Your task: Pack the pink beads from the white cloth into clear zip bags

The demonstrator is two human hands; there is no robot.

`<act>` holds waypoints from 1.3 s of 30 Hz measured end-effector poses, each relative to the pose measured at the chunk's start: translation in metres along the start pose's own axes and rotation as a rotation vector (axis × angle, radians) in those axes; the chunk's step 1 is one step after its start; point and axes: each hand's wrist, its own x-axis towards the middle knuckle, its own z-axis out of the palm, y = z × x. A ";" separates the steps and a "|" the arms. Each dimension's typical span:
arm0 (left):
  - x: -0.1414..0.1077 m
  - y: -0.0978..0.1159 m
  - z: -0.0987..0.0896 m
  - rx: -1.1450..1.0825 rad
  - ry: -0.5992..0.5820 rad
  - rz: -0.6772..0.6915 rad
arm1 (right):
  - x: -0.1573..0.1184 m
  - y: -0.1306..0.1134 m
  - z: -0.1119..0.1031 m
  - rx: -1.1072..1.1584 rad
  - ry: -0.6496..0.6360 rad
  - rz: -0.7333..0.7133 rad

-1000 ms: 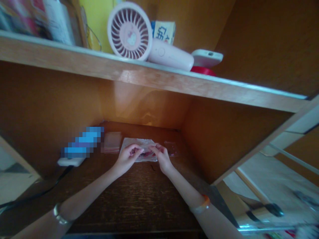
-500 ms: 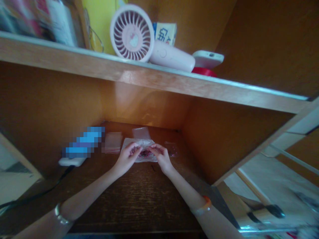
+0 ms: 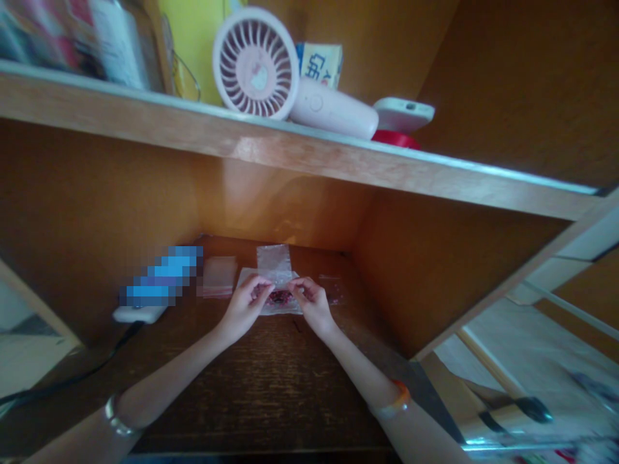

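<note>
A small clear plastic bag [image 3: 274,261] stretches away from me between my two hands. My left hand [image 3: 249,303] pinches its near edge on one side, thumb against fingers. On the other side my right hand [image 3: 313,301] is closed in the same kind of pinch. Just below the fingertips lie many tiny pink and dark pieces [image 3: 279,298], perhaps beads or sequins, too small to make out. They rest on a whitish plastic sheet or bag [image 3: 245,277], partly covered by my hands.
Left of my hands is a stack of clear bags [image 3: 220,277]. To the right lies a clear bag with pinkish bits [image 3: 335,290]. A blurred-out phone [image 3: 162,277] leans on a white block [image 3: 140,314] with a black cable. Overhead, a shelf [image 3: 309,151] holds a pink fan [image 3: 256,64].
The clear bag has shifted slightly and now shows flatter and more plainly, its side edges visible. Both hands have stayed nearly in place, still pinching.
</note>
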 end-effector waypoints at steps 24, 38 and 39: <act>-0.001 0.005 0.001 -0.004 -0.044 0.006 | -0.005 -0.017 0.002 -0.046 -0.071 -0.012; -0.002 -0.002 0.001 -0.040 -0.091 -0.011 | -0.007 -0.020 0.002 -0.015 -0.105 0.018; -0.002 -0.002 0.001 -0.041 -0.089 -0.016 | -0.007 -0.019 0.002 -0.016 -0.100 0.015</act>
